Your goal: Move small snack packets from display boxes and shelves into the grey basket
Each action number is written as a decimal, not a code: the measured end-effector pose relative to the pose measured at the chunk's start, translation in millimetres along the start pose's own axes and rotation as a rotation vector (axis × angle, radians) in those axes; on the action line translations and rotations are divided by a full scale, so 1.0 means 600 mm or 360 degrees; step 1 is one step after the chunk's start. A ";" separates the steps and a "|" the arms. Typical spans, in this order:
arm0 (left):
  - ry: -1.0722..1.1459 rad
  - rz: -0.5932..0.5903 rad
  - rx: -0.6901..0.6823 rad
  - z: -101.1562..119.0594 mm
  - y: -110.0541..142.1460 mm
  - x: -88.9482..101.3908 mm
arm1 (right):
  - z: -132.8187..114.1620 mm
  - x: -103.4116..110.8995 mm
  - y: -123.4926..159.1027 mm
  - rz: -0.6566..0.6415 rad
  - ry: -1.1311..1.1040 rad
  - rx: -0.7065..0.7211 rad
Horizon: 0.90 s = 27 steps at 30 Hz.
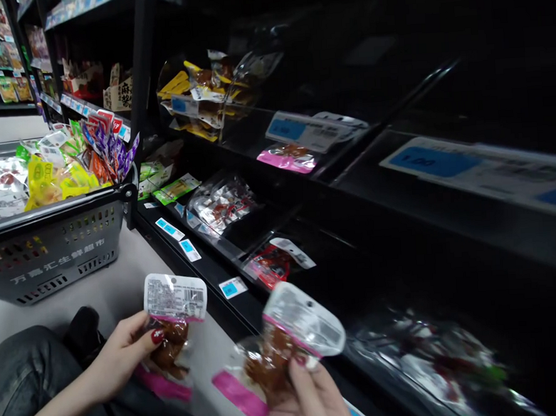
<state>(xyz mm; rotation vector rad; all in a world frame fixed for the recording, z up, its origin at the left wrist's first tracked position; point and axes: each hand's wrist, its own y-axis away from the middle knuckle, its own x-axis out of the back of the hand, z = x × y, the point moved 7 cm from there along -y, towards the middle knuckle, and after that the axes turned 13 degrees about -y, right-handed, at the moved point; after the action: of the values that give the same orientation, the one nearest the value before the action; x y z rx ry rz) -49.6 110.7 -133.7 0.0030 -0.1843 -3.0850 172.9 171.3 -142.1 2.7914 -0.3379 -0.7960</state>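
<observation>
My left hand (122,352) pinches a clear snack packet (174,352) with brown food inside, a pink band and a white printed header with a barcode. In my right hand (312,391) is a similar snack packet (269,365), tilted, with its header toward the upper right and its pink end at the lower left; motion blurs it somewhat. The two packets are apart, held above the floor in front of the shelf. A further pink-edged packet (287,158) lies on the shelf behind a price label.
At left a grey shopping basket (64,246) holds several colourful packets. Black shelves (277,202) carry yellow packets (200,93), silver packets (224,205), a red packet (272,263) and blurred packets (438,367) at lower right. Price labels (233,288) line the shelf edge. My bent knee (28,367) is below.
</observation>
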 end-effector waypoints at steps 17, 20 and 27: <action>-0.0588 0.0097 -0.0177 0.002 0.008 -0.011 | 0.074 -0.071 0.043 -0.0440 0.0515 0.0058; -0.0534 0.0071 -0.0174 0.005 0.010 -0.014 | 0.077 -0.071 0.044 -0.0455 0.0507 0.0018; -0.0572 0.0083 -0.0157 0.005 0.009 -0.016 | 0.077 -0.073 0.047 -0.0461 0.0486 0.0008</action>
<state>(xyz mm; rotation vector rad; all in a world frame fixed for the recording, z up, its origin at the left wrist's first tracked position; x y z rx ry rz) -39.6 106.0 -130.1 -0.5515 -0.0440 -3.0103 107.3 149.8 -151.1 2.9446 0.1195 -0.4069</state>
